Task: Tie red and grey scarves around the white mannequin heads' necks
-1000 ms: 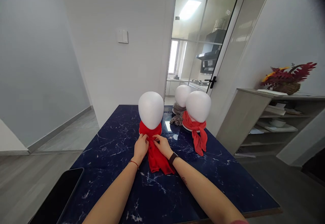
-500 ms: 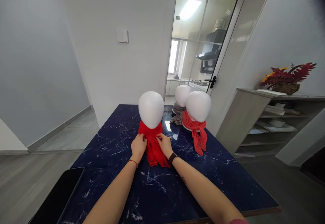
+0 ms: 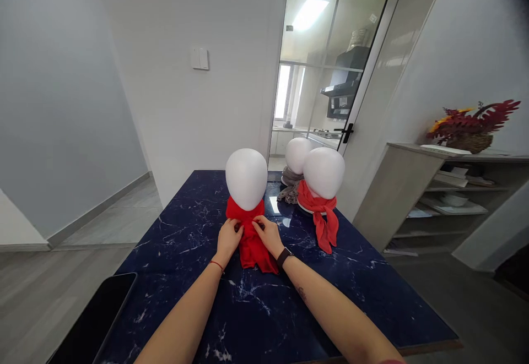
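A white mannequin head [image 3: 247,178] stands upright on the dark blue marbled table [image 3: 194,320]. Round its neck goes a bright red scarf [image 3: 254,251], whose ends hang down the front and lie on the tabletop. My left hand [image 3: 230,238], with a thin red cord at the wrist, pinches the scarf on the left just below the neck. On the right, my right hand [image 3: 268,234], wearing a dark wristband, pinches the scarf at about the same height. The fingertips of both hands are close together; the cloth between them is partly hidden.
To the right stands another white head [image 3: 324,172] with a coral scarf [image 3: 325,226] tied on it. Behind it is a third head [image 3: 296,155] with a grey-brown scarf [image 3: 289,192]. A dark phone-like slab [image 3: 93,317] fills the near left corner. A shelf [image 3: 397,188] stands beyond the table's right side.
Both hands have shifted slightly, their fingertips drawing a little closer together on the red scarf. The mannequin heads stay where they were.
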A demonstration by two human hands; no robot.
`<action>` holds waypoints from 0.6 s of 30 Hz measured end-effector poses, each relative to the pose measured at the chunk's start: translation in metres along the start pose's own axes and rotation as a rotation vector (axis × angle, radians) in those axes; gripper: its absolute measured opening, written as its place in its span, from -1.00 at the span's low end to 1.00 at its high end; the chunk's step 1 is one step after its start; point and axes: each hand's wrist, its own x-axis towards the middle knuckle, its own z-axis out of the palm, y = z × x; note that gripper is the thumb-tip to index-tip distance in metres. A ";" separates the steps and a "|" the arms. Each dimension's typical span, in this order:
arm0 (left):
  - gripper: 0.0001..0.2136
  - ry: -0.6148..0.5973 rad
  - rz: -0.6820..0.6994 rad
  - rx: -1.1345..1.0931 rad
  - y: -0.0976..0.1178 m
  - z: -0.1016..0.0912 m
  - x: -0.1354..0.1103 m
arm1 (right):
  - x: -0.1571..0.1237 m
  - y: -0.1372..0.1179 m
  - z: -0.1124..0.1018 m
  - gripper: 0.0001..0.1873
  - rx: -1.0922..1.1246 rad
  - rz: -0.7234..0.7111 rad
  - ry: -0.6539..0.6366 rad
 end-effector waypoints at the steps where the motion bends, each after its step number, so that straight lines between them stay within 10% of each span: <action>1: -0.88 -0.005 -0.006 0.002 0.000 0.001 -0.001 | 0.000 0.000 0.000 -0.77 -0.001 0.016 0.019; 18: -0.92 0.136 -0.098 -0.443 0.000 0.003 0.002 | 0.003 0.006 -0.002 -0.81 0.040 0.158 0.057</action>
